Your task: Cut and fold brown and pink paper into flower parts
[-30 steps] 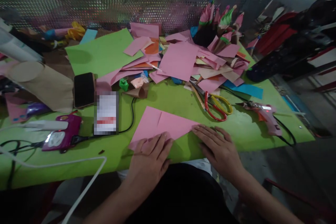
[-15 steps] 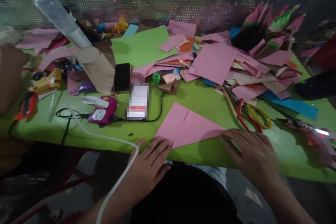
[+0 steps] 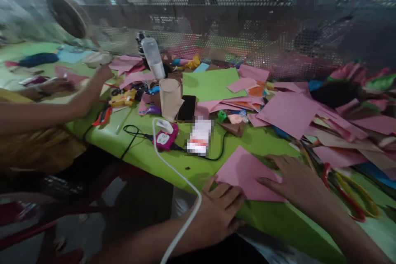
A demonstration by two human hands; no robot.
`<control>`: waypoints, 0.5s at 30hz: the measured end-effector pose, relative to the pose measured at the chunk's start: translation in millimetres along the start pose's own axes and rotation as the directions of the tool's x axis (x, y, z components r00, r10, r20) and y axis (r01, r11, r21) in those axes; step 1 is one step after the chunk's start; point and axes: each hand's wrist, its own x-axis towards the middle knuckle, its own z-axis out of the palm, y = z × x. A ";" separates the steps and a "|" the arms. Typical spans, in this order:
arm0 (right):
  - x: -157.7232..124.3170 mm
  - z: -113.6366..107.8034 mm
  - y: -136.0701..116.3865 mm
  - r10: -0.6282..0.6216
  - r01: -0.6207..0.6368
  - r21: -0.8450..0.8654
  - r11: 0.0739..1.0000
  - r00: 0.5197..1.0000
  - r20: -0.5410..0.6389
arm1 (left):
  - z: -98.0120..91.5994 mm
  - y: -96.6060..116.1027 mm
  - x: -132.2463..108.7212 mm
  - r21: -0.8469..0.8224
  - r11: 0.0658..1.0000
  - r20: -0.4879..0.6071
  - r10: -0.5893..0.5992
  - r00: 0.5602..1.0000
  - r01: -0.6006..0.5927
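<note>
A folded pink paper sheet (image 3: 244,171) lies on the green table (image 3: 262,214) near its front edge. My left hand (image 3: 218,210) rests flat at the sheet's near left corner, fingers spread. My right hand (image 3: 293,181) lies flat on the sheet's right part, fingers stretched out over it. Neither hand grips anything. Red and yellow scissors (image 3: 343,192) lie just right of my right hand.
A heap of pink paper (image 3: 297,109) and a green sheet (image 3: 210,84) fill the back. A phone (image 3: 187,108), a magenta power strip (image 3: 165,138), a white cable (image 3: 176,173) and a cardboard tube (image 3: 170,97) sit left. Another person's arms (image 3: 62,103) reach in at far left.
The view has swung left, showing another person's arms and a fan. My right hand has slid from the paper's right tip onto the sheet; my left hand stays at its near corner.
</note>
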 end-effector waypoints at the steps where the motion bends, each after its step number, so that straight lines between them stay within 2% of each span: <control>1: 3.1 -2.9 -0.2 0.010 -0.011 0.021 1.000 0.999 0.043 | -0.9 -0.2 0.3 0.000 1.000 -0.006 0.002 1.000 -0.002; 5: 12.3 -19.4 -8.7 0.102 -0.116 0.043 0.992 0.963 0.248 | -2.6 -2.9 2.2 -0.009 1.000 -0.004 0.011 1.000 -0.011; 7: 14.5 -24.7 -12.1 0.132 -0.152 0.048 0.987 0.948 0.291 | -1.7 -4.9 3.9 -0.013 1.000 -0.004 0.013 1.000 -0.013; 9: 14.9 -25.1 -12.2 0.096 -0.126 0.104 0.987 0.963 0.252 | -0.7 -6.7 6.3 -0.017 1.000 -0.010 0.008 1.000 -0.009; 12: 12.5 -17.2 -9.0 -0.009 -0.018 0.227 0.974 0.993 0.116 | -0.5 -8.0 10.8 -0.043 0.999 -0.026 -0.001 1.000 -0.001; 15: 8.4 -5.6 -6.2 -0.015 0.009 0.328 0.945 1.000 0.017 | -1.9 -9.4 14.7 -0.082 0.996 -0.060 -0.021 0.998 0.016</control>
